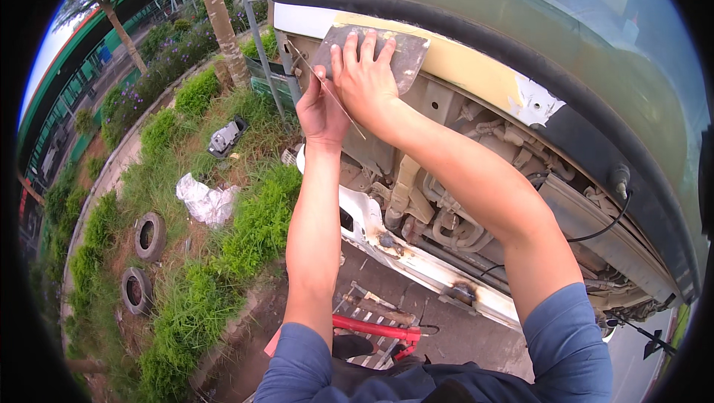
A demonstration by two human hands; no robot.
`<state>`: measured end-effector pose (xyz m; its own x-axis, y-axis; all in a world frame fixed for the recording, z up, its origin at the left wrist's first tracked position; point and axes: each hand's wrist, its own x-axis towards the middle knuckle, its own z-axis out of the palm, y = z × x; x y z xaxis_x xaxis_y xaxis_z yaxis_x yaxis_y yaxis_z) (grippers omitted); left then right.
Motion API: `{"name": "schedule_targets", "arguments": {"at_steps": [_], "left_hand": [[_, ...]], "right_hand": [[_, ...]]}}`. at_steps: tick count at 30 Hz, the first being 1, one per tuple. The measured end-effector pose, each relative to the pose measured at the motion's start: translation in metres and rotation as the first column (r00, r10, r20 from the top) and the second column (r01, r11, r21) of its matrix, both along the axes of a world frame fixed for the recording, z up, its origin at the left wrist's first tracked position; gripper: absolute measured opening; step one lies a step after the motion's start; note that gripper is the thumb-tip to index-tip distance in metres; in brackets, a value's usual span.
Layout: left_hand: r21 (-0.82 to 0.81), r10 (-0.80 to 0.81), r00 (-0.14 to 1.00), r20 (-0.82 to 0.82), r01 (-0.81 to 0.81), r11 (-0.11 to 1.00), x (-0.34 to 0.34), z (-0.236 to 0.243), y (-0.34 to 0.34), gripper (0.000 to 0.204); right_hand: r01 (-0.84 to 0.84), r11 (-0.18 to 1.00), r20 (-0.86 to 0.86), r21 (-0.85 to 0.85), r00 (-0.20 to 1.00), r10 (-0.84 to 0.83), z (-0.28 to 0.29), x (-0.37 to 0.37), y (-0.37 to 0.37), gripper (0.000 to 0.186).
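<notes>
My right hand (364,79) lies over a dark grey, putty-smeared flat spreader (409,55), its fingers spread along the face and the thumb out of sight. The spreader rests against the vehicle's front panel (461,61), just below the windshield, where a cream-yellow layer of filler coats the surface. Close beside it, my left hand (324,110) is closed on a thin flat plate (346,114), seen almost edge-on and slanting down to the right. The hands touch or nearly touch; I cannot tell which.
Below the panel, the vehicle's front is open, showing pipes and brackets (446,209). A white metal crossbar (424,265) with burnt patches runs lower down. Under me are a red bar (372,326) and a ladder-like frame (368,310). Grass, tires (150,236) and a plastic bag (206,200) lie left.
</notes>
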<state>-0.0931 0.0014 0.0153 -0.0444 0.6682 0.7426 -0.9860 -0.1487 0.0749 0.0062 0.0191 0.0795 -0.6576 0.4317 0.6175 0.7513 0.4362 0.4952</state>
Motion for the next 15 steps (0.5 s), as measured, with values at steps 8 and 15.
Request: {"name": "schedule_targets", "arguments": {"at_steps": [8, 15], "left_hand": [[0.017, 0.019, 0.994, -0.104, -0.017, 1.0, -0.031, -0.002, 0.038, 0.022], [0.014, 0.0, 0.995, -0.103, 0.002, 1.0, -0.032, 0.001, 0.039, 0.02]], "right_hand": [[0.031, 0.999, 0.013, -0.008, 0.999, -0.031, 0.01, -0.014, 0.02, 0.058], [0.073, 0.997, 0.045, -0.021, 0.996, -0.072, 0.012, -0.017, 0.02, 0.056]]}}
